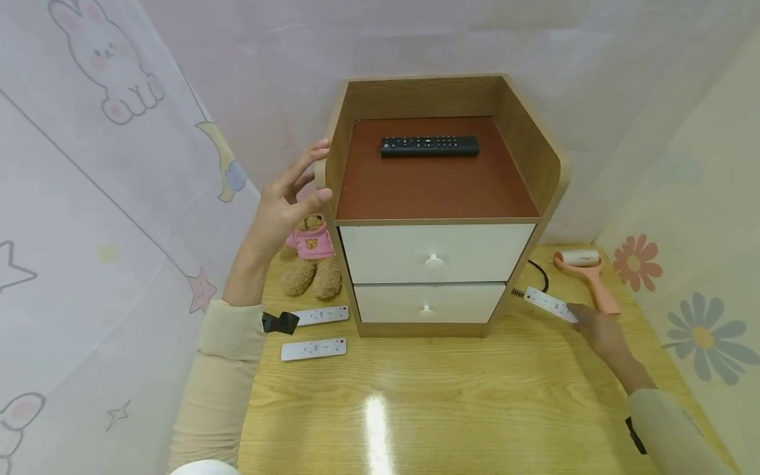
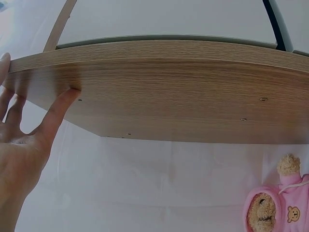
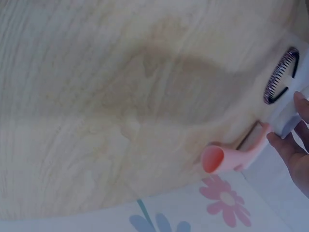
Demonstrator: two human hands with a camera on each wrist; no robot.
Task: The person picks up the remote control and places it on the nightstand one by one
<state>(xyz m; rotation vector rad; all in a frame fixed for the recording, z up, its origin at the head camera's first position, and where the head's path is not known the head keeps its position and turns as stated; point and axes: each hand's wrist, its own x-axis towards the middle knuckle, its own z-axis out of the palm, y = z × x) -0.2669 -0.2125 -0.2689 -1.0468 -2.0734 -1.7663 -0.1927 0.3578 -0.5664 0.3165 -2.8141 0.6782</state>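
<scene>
Beige left sleeve (image 1: 228, 376) is closest to the lens, then a wood-edged cabinet (image 1: 439, 198) takes up the middle. Left hand (image 1: 285, 204) has thumb and fingers spread apart, touching the cabinet's side panel. Right hand (image 1: 600, 333) is pinching one end of a white remote (image 1: 547, 304), whose other end points toward the cabinet. Black remote (image 1: 429, 146) sits on top; lettering's too tiny to read on either.

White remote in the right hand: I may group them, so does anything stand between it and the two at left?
Yes: the cabinet stands between that white remote, in the right hand, and the two white remotes at left.
</scene>
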